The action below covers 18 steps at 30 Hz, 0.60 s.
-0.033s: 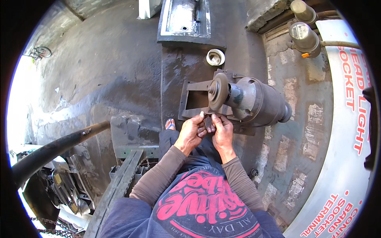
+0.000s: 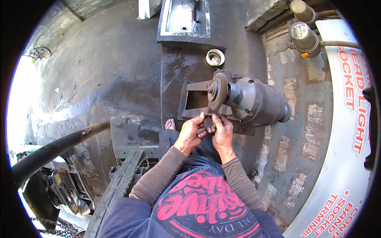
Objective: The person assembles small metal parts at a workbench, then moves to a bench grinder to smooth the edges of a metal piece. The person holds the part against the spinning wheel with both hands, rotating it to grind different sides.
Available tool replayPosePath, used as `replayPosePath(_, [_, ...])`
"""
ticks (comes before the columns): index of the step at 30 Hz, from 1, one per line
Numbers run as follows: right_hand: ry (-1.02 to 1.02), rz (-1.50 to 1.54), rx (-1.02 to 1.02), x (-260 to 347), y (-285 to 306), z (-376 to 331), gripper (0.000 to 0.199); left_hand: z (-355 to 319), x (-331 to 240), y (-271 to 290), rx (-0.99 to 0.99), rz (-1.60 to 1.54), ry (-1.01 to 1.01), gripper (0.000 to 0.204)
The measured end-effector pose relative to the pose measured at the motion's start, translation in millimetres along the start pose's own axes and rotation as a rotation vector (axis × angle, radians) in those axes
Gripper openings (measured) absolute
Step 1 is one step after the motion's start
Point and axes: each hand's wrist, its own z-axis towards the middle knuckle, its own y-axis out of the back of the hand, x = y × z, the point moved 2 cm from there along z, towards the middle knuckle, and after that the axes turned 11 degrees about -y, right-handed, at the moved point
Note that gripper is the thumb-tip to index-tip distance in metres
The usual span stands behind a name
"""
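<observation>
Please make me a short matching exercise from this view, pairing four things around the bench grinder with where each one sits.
Things:
1. round grey grinding wheel
2. small white round cup
3. shallow grey metal tray
4. foot in a blue-strapped sandal

Places:
A. at the top of the picture, beyond the cup
B. on the dark floor, left of the left hand
C. just above the fingertips of both hands, right hand included
D. on the dark slab between the tray and the grinder

Pairs: 1-C, 2-D, 3-A, 4-B

Grinding wheel [image 2: 218, 94] left of motor [image 2: 258, 101], cup [image 2: 215, 57] behind.
</observation>
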Motion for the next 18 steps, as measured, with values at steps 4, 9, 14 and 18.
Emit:
replayPosePath(4, [0.008, 0.024, -0.031, -1, 6, 4, 0.013, -4, -4, -8, 0.007, 0.189, -0.065, 0.020])
replayPosePath(9, [0.002, 0.035, -0.001, -1, -1, 10, 0.011, 3, -8, -7, 0.020, 0.178, -0.095, 0.021])
replayPosePath(14, [0.029, 0.032, 0.028, -3, -4, 15, 0.010, 11, -7, -10, 0.019, 0.014, -0.071, 0.021])
replayPosePath(18, [0.012, 0.074, 0.002, -4, -2, 26, 0.012, 20, -7, -12, -0.030, 0.005, -0.064, 0.022])
